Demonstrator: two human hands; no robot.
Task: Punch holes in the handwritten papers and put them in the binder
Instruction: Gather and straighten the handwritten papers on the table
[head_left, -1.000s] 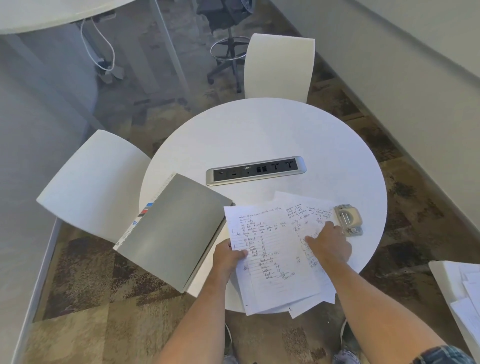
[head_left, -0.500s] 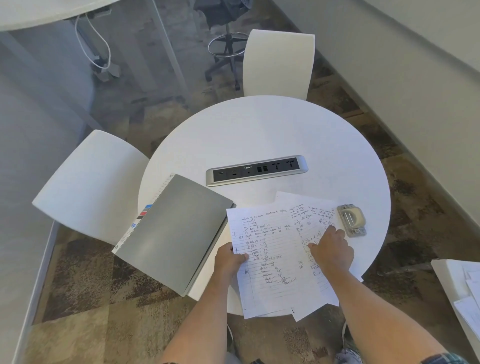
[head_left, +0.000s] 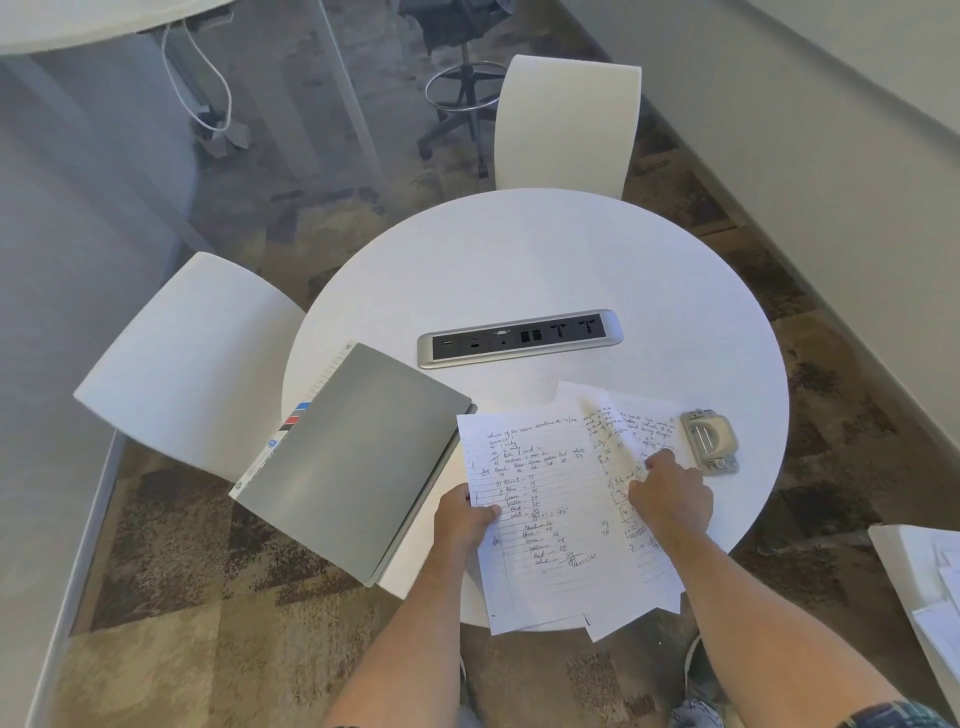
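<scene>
White lined papers (head_left: 550, 525) covered in handwriting lie fanned in a loose stack on the near edge of the round table (head_left: 519, 260), their lower ends hanging over the rim. The left hand (head_left: 465, 519) pinches the left edge of the top sheet, thumb on the page and fingers curled under it. The right hand (head_left: 670, 499) rests on the sheets further right, fingers bent and fingertips pressing down on the paper; whether it grips a sheet cannot be told. Just right of the papers, touching or nearly touching their upper right corner, sits the small hole punch (head_left: 709, 441), metal with a pale top. Left of the papers lies the grey binder (head_left: 358, 457), closed, tilted, with coloured tabs showing along its far left edge and one corner reaching past the table's rim. Beyond the papers, towards the table's middle, is a silver power strip (head_left: 519, 339) set into the top. Two white chairs (head_left: 192, 364) stand by the table.
</scene>
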